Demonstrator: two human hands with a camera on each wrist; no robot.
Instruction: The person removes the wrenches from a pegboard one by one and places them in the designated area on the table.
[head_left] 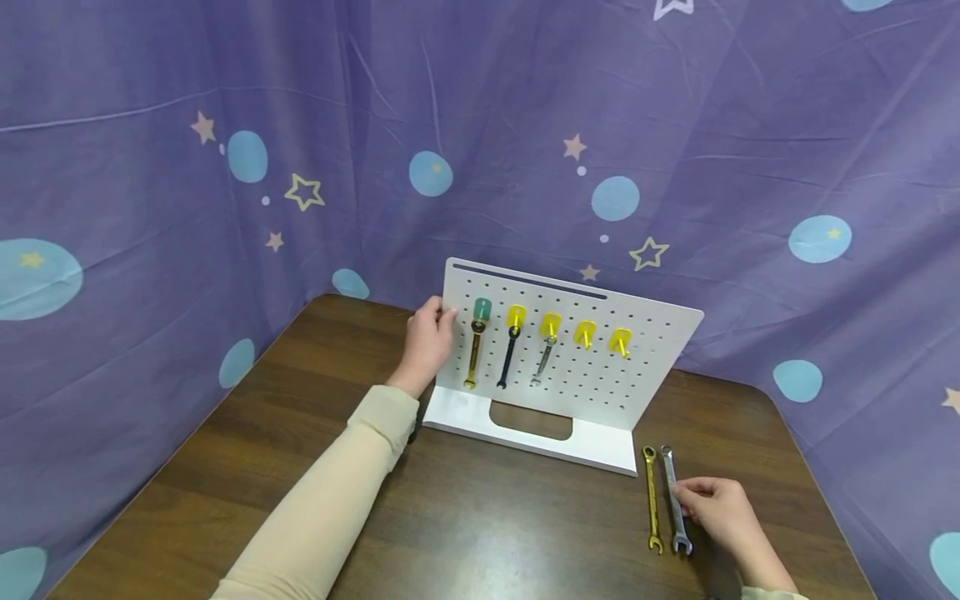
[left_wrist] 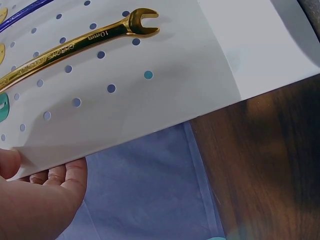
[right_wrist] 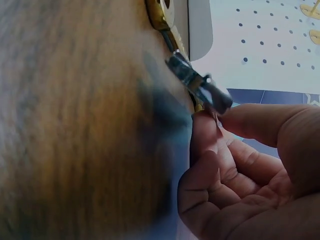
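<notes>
My left hand [head_left: 429, 343] grips the left edge of a white pegboard [head_left: 652, 354], thumb in front and fingers behind. Three combination wrenches hang on it: a gold wrench [head_left: 473, 358] marked 10mm on a green hook [head_left: 482, 309], a dark wrench [head_left: 508, 360] and a small silver wrench [head_left: 543, 360] on yellow hooks. Down at the right, my right hand [head_left: 722, 510] pinches a larger silver wrench [head_left: 678, 525] between thumb and fingers around mid-shaft. Just left of it, another gold wrench [head_left: 652, 500] lies on the table. In the right wrist view the silver wrench [right_wrist: 192, 80] appears end-on.
Two yellow hooks [head_left: 585, 334] at the board's right side carry nothing. The board's white base [head_left: 457, 408], with a cut-out, stands on a brown wooden table [head_left: 300, 433]. A purple curtain [head_left: 510, 100] with stars and dots closes off the back and sides.
</notes>
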